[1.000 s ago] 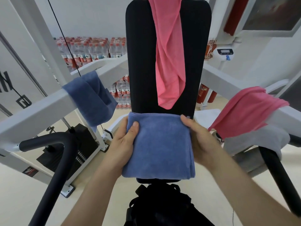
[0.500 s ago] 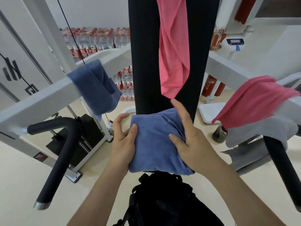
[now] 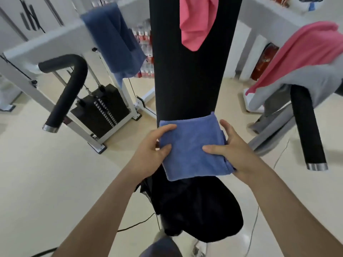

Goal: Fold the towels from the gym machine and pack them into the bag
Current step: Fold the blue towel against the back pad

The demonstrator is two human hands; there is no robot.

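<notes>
A folded blue towel is held between both hands in front of the black backrest pad. My left hand grips its left edge, thumb on top. My right hand holds the right edge, thumb across the top and fingers under it. Directly below the towel sits the black bag on the seat. Another blue towel hangs over the left white arm of the machine. One pink towel drapes down the backrest. A second pink towel lies over a grey towel on the right arm.
Black padded handles stand at left and right, each with a metal end cap. A weight stack sits on the floor at left. Cables run over the beige floor. Bottled water packs are stacked behind the machine.
The towel has been folded smaller and brought down toward the bag. My right hand moved from lying on top of it to holding its right edge. The camera tilted downward.
</notes>
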